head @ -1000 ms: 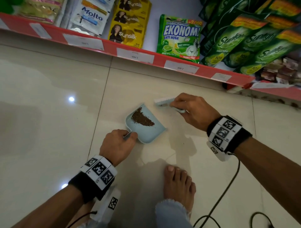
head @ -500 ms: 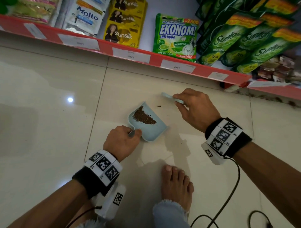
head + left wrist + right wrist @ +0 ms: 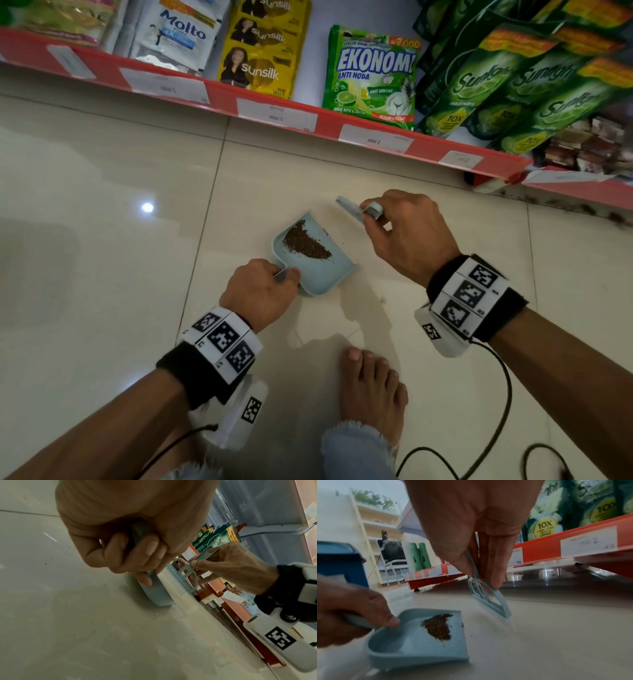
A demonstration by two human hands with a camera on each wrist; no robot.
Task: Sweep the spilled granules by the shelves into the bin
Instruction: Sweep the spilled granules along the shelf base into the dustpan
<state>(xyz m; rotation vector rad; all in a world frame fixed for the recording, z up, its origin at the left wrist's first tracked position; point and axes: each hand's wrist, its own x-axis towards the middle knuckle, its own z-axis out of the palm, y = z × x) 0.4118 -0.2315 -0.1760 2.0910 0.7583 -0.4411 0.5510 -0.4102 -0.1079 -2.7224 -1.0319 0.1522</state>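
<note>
A pale blue dustpan [image 3: 322,277] lies flat on the tiled floor, its mouth toward the red shelf. A pile of brown granules [image 3: 305,243] sits inside it, with a few specks at the lip. My left hand [image 3: 284,274] grips the pan's short handle. My right hand [image 3: 371,214] pinches the handle of a small pale blue brush [image 3: 347,207], just beyond the pan's far right corner. In the right wrist view the brush [image 3: 489,604] tilts bristles-down on the floor beside the dustpan [image 3: 412,642] and granules [image 3: 438,626]. The left wrist view shows the left hand [image 3: 130,550] curled round the handle.
A red shelf edge [image 3: 274,109] with price tags runs across the back, stocked with sachets and green pouches. A blue bin [image 3: 339,561] stands off to the left in the right wrist view. My bare foot [image 3: 370,390] and a black cable [image 3: 496,411] lie near me.
My right hand has turned the brush from lying across the pan's mouth to a tilted stroke at its far right corner. The dustpan and left hand have barely shifted.
</note>
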